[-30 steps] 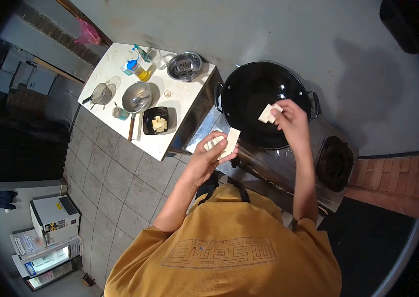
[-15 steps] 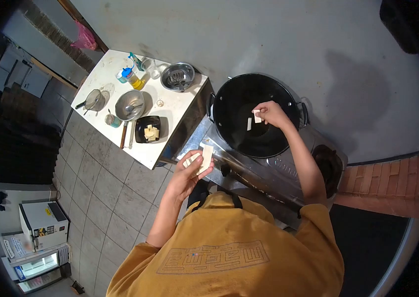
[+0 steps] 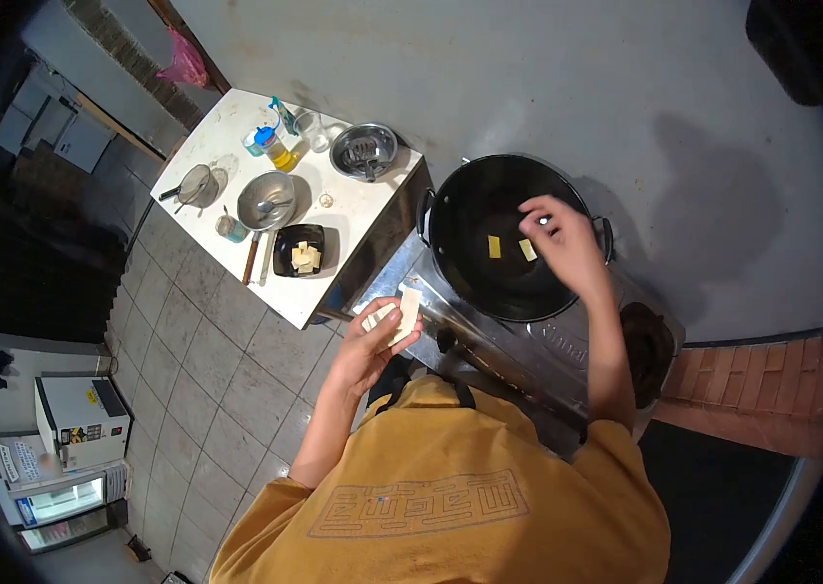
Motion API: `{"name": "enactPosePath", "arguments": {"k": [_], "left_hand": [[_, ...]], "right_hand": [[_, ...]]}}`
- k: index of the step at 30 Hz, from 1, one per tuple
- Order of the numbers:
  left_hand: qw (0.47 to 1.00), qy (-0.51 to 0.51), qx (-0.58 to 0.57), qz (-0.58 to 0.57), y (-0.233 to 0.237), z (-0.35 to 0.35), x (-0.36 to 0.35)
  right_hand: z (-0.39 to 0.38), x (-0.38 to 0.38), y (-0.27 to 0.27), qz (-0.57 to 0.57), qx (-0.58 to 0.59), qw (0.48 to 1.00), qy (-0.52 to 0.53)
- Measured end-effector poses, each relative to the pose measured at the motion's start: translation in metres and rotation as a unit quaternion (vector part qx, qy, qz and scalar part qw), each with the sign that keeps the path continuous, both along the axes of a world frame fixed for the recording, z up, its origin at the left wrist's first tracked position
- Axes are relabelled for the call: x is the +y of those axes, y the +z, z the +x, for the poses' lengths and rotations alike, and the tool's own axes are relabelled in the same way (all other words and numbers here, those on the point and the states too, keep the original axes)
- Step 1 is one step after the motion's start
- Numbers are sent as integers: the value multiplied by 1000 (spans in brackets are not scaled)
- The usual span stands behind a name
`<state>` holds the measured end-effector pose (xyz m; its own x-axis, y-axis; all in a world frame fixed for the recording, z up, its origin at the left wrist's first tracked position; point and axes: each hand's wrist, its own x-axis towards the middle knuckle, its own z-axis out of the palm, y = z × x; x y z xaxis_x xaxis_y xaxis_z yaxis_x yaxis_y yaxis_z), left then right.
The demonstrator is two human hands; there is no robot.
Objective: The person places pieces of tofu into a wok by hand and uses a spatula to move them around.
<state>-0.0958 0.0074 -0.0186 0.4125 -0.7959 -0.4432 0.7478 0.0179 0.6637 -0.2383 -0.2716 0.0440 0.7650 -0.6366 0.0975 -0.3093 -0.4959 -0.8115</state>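
My left hand (image 3: 370,339) is closed around several pale, flat rectangular slices (image 3: 409,310), held in front of the stove with one slice standing up past the fingers. Over the right side of a large black wok (image 3: 484,292), my right hand (image 3: 564,243) hovers with its thumb and fingers apart. A small bright spot shows between those fingers. Inside the wok lie two slices: a yellowish one (image 3: 494,247) near the middle and a paler one (image 3: 527,250) just left of my right hand.
The wok sits on a metal stove (image 3: 567,343). On the white table (image 3: 304,304) to the left are a black square dish (image 3: 285,267) of pale pieces, a metal saucepan (image 3: 258,190), a steel bowl (image 3: 387,136), a blue-lidded oil bottle (image 3: 275,149) and a strainer (image 3: 197,185).
My right hand has let go of its slice, which now lies in the wok, and has drawn back right with fingers parted. My left hand still holds its slices. The view has shifted slightly.
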Motion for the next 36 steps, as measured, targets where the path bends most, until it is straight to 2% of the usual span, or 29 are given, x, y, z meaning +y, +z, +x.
{"name": "enactPosePath", "arguments": {"k": [2, 5, 9, 11, 15, 20, 22, 26, 29, 32, 33, 36], "left_hand": [[1000, -20, 5, 3, 0, -4, -8], [997, -68, 23, -8, -6, -14, -18], [995, -93, 42, 1, 1, -27, -24], [994, -104, 42, 7, 0, -29, -23], [992, -113, 49, 16, -5, -34, -22], [994, -100, 50, 16, -10, -33, -20], [994, -91, 50, 19, -9, -32, -18], [995, -84, 53, 18, -11, -31, -12], [996, -73, 56, 18, -11, -30, -10], [997, -60, 56, 13, -13, -29, -6], [997, -56, 56, 9, -13, -29, -4], [998, -42, 55, -2, -15, -24, -1]], "right_hand": [[-3, 46, 10, 71, -64, 994, 59], [-6, 90, 4, 114, -47, 985, 122], [-9, 109, -29, 140, -85, 981, 102], [-12, 113, -36, 224, -87, 969, 60], [-17, 111, -39, 213, -86, 972, 58], [-22, 86, -35, 255, -107, 960, 36], [-21, 56, -28, 205, -126, 971, -9], [-5, -36, -57, 22, -12, 997, -75], [11, -89, -104, 19, 43, 993, -108], [24, -95, -113, 9, 99, 988, -121], [22, -95, -118, -50, 80, 989, -115], [17, -49, -63, -78, 15, 991, -106]]}}
